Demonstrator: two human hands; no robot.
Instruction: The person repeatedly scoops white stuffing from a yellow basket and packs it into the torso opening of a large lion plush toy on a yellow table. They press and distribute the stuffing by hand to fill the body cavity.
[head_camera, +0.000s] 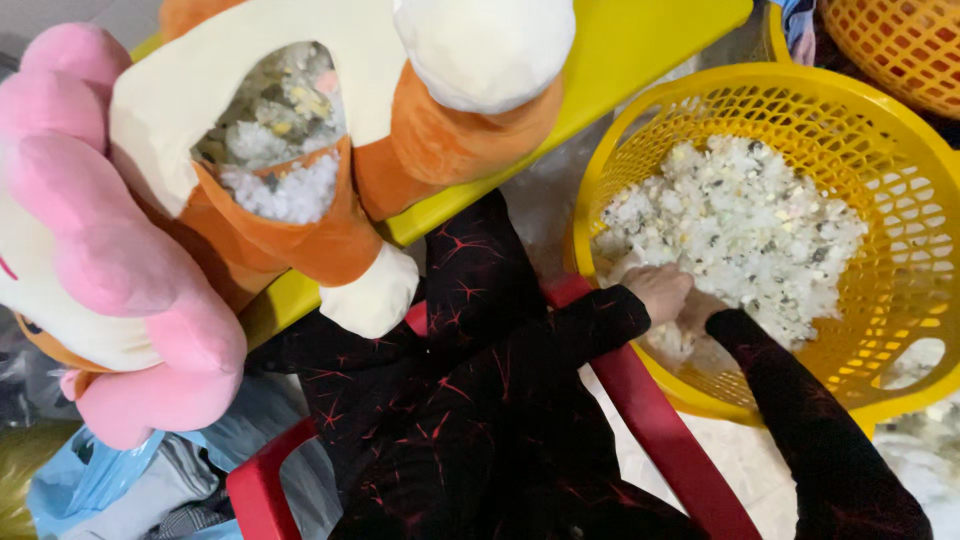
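Both of your hands are down in the yellow basket (900, 150), buried in the pile of white stuffing (740, 225) that fills its bottom. Your left hand (660, 292) shows as a bare knuckled back at the near edge of the pile, fingers pushed under the fluff. Your right hand (705, 312) sits just beside it, touching or almost touching, but it is mostly sunk in the stuffing, and only the cuff of the dark sleeve is plain. Whether either hand is closed around a clump cannot be told; the fingers are hidden.

The stuffing lies straight ahead of your hands and spreads away from you toward the far wall of the basket, so most of it sits beyond your fingertips, not under your wrists. Both hands are at the same near rim, and neither is clearly closer to the bulk.

The plush toy (250, 170) lies well apart to your left, on the yellow table (640, 40). Its orange and cream body has an open seam facing up toward you, already showing stuffing inside. Its long axis runs across the table, with the pink part nearest your left side. Your left arm is the nearer one to that opening. A red chair frame (640, 400) runs under your legs.
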